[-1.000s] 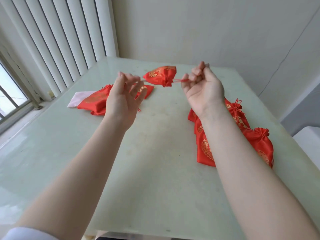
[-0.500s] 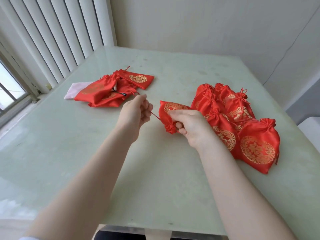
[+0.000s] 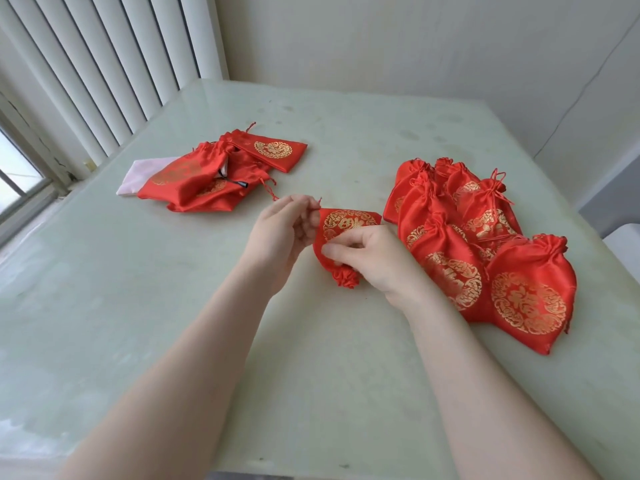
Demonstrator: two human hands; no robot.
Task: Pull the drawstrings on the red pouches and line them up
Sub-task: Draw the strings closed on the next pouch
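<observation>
No legible text; pouches [image 3: 530, 299] show gold emblems only.

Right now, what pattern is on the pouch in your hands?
A round gold emblem on red satin, on the held pouch; the head view shows it best.

Bright, even daylight enters from window [image 3: 20, 174] at left of frame. Soft glare on table [image 3: 104, 306] lower left. Shadows faint. Wide-angle bending at edges; focus sharp overall.

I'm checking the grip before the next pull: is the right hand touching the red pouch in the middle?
Touching. The head view shows the right hand with its fingers curled onto the pouch near its gathered neck, no gap between them.
</observation>
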